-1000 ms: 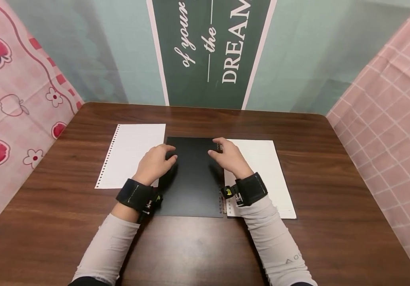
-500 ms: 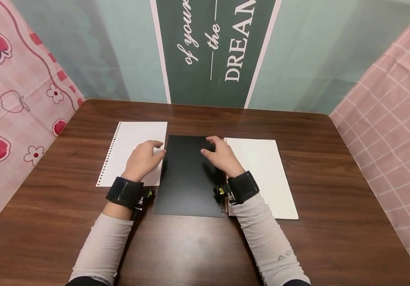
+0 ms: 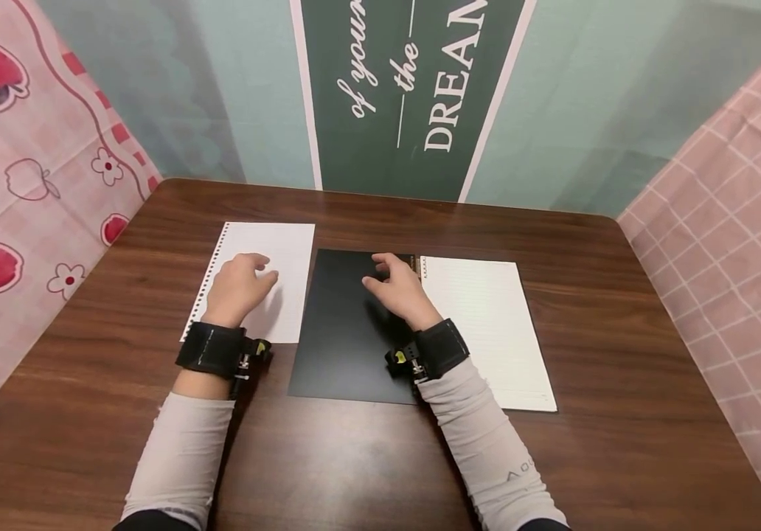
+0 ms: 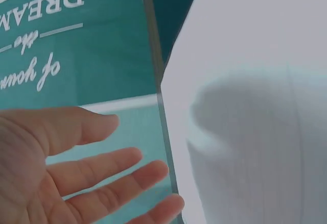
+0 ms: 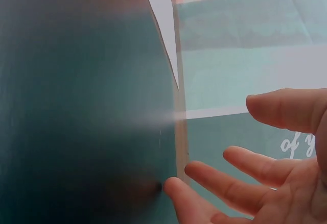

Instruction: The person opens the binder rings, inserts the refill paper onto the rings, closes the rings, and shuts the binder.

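A loose-leaf sheet [image 3: 290, 254], punched with holes down its left side, lies at the left of the table. Over it hovers my left hand [image 3: 234, 287], fingers relaxed and slightly spread, holding nothing; its shadow falls on the paper [image 4: 245, 40] in the left wrist view. An open ring-bound notebook lies to the right, its black cover [image 3: 337, 332] on the left and ruled pages [image 3: 487, 324] on the right. My right hand [image 3: 402, 291] is above the cover near the binding, thumb and fingers apart with nothing between them. The right forearm hides part of the binding.
The brown wooden table [image 3: 341, 472] extends around the papers. A green and teal backdrop [image 3: 414, 162] with lettering hangs behind it. Pink patterned cloths flank both sides. Each wrist wears a black strap [image 3: 211, 350] with a small camera.
My left hand has moved left from the black cover's edge to over the loose sheet. My right hand has shifted slightly left, away from the binding. The view has tilted a little.
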A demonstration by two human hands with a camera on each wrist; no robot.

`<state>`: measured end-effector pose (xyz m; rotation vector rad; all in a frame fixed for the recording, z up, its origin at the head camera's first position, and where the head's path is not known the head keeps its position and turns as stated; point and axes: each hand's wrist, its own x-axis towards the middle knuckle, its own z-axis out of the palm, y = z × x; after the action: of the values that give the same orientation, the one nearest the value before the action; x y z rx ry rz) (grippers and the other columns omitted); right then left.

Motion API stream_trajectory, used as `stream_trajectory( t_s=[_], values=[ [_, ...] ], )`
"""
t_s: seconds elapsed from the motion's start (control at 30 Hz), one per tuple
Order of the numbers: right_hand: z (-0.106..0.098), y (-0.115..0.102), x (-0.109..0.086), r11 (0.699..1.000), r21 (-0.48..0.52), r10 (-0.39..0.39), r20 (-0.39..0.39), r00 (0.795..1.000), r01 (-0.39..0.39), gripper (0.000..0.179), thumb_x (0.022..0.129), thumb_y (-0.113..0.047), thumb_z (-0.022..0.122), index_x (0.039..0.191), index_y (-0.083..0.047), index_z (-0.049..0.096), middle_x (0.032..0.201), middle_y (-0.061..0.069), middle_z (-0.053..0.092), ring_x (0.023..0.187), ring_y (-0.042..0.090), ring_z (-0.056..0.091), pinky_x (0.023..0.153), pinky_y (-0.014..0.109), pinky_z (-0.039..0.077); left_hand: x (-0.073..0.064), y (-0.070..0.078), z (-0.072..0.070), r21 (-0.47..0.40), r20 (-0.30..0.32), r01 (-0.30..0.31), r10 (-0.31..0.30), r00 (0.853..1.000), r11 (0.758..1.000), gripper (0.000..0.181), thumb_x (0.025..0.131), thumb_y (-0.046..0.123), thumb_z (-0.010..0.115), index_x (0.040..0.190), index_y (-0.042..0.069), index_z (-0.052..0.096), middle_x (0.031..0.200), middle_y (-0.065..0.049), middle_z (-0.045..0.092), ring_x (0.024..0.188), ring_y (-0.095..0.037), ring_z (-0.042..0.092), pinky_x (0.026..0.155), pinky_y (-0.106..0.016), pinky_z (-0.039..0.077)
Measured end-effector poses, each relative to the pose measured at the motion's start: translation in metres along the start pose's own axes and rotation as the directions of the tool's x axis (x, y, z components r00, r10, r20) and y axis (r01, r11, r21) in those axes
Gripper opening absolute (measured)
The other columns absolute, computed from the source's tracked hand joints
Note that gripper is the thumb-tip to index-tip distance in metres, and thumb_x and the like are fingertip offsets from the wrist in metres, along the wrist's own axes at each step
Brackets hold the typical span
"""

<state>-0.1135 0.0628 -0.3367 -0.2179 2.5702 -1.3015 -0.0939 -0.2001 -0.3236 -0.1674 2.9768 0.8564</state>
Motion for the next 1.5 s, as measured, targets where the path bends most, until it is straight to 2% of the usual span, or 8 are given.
stream_trajectory(
  t_s=[0.23,0.5,0.83,1.0,1.13,1.3,1.5],
  values=[
    [0.010,-0.004,0.000,0.997,0.071,-0.010,0.012,1.000,0.009,0.057,0.099,-0.021,0.058,0.151,-0.008,0.038,0.144,0.019,0.050,0.119,0.035,0.058,0.099,0.047,0.048,0.002,-0.020,-0.010,-0.021,0.004,0.141,-0.141,0.990,0.990,0.048,0.095,0.023,0.054,0.136,-0.002,0.055,0.137,-0.027,0.057,0.111,-0.045,0.060,0.082,-0.055,0.049],
    [0.018,-0.011,0.002,0.990,0.141,-0.023,-0.013,1.000,0.025,0.056,0.099,-0.018,0.059,0.150,-0.008,0.040,0.144,0.019,0.050,0.120,0.035,0.058,0.100,0.047,0.047,0.008,-0.035,-0.013,-0.002,-0.002,0.216,-0.216,0.976,0.976,0.052,0.095,0.023,0.059,0.139,-0.004,0.051,0.141,-0.032,0.049,0.116,-0.047,0.053,0.092,-0.061,0.045],
    [0.028,-0.015,0.007,0.976,0.216,-0.015,-0.013,1.000,0.017,0.054,0.099,-0.017,0.058,0.150,-0.008,0.040,0.145,0.019,0.048,0.121,0.035,0.056,0.101,0.048,0.046,0.011,-0.039,-0.014,0.036,-0.039,0.259,-0.258,0.965,0.965,0.061,0.093,0.027,0.064,0.143,-0.003,0.045,0.141,-0.035,0.041,0.126,-0.054,0.038,0.099,-0.070,0.038],
    [0.032,-0.018,0.009,0.970,0.243,-0.011,0.008,1.000,0.009,0.054,0.100,-0.016,0.058,0.150,-0.009,0.040,0.146,0.018,0.047,0.125,0.036,0.053,0.104,0.048,0.044,0.009,-0.043,-0.015,0.083,0.021,0.268,-0.270,0.963,0.960,0.084,0.090,0.040,0.068,0.148,-0.007,0.030,0.143,-0.039,0.032,0.126,-0.058,0.032,0.099,-0.072,0.034],
    [0.036,-0.018,0.010,0.967,0.253,-0.026,0.028,0.999,0.018,0.054,0.100,-0.015,0.057,0.150,-0.008,0.040,0.147,0.019,0.047,0.127,0.036,0.052,0.105,0.048,0.044,0.008,-0.043,-0.013,0.122,0.070,0.280,-0.289,0.955,0.952,0.100,0.087,0.046,0.071,0.152,-0.008,0.017,0.146,-0.042,0.025,0.130,-0.061,0.026,0.101,-0.073,0.031],
    [0.041,-0.020,0.011,0.962,0.272,-0.031,0.048,0.998,0.017,0.054,0.101,-0.015,0.056,0.151,-0.008,0.038,0.149,0.019,0.044,0.129,0.036,0.051,0.105,0.047,0.044,0.007,-0.045,-0.013,0.135,0.081,0.286,-0.299,0.951,0.949,0.101,0.087,0.042,0.073,0.153,-0.007,0.015,0.146,-0.042,0.025,0.128,-0.061,0.027,0.100,-0.073,0.031],
    [0.047,-0.022,0.013,0.949,0.314,-0.031,0.071,0.997,0.007,0.055,0.101,-0.017,0.056,0.152,-0.010,0.036,0.152,0.017,0.042,0.135,0.034,0.046,0.108,0.047,0.042,0.007,-0.048,-0.015,0.110,0.094,0.286,-0.297,0.950,0.952,0.100,0.087,0.038,0.073,0.154,-0.006,0.013,0.145,-0.043,0.023,0.124,-0.065,0.028,0.098,-0.074,0.031]
  ],
)
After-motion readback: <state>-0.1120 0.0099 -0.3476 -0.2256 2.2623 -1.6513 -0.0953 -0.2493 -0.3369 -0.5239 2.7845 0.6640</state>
